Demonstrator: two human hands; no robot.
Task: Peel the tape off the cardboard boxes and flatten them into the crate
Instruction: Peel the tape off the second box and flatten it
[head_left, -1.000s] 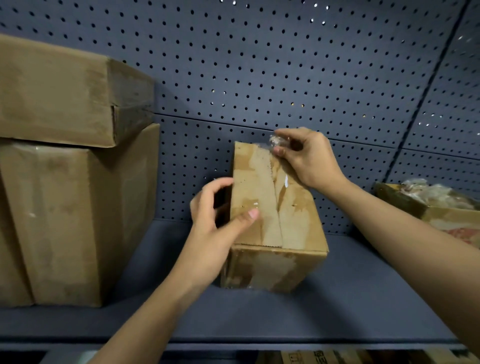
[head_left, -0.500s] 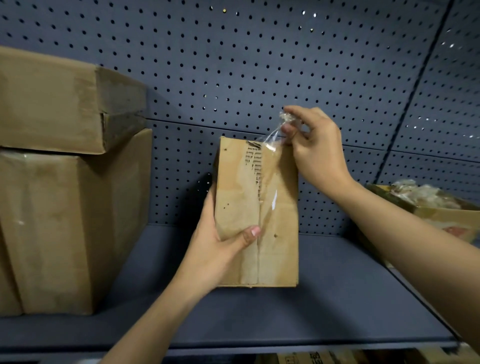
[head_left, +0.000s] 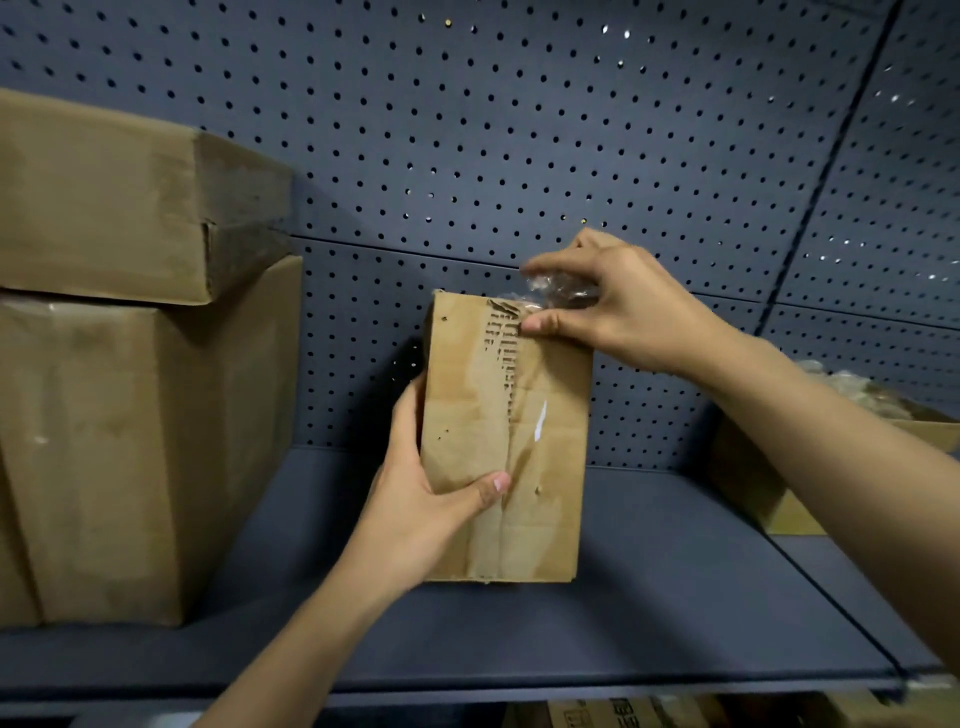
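- Shelf (head_left: 675, 597), pegboard behind: box (head_left: 519, 467) now stands on end, tipped up from flat.
- Left hand (head_left: 415, 499) grips its left edge, thumb across the front.
- Right hand (head_left: 623, 306) pinches wadded tape (head_left: 550, 288) at the top; lower seam likely still taped.

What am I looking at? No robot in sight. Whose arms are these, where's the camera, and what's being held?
There is no machine here. A person works bare-handed, and the one current picture comes from a camera worn on their head, looking forward and down.

The left hand grips the small cardboard box, which appears to stand on end on the dark shelf. The right hand pinches a crumpled wad of clear tape at the box's top edge, where the paper surface is torn.

A stack of two bigger boxes sits at left and an open box at right. A pegboard is behind.
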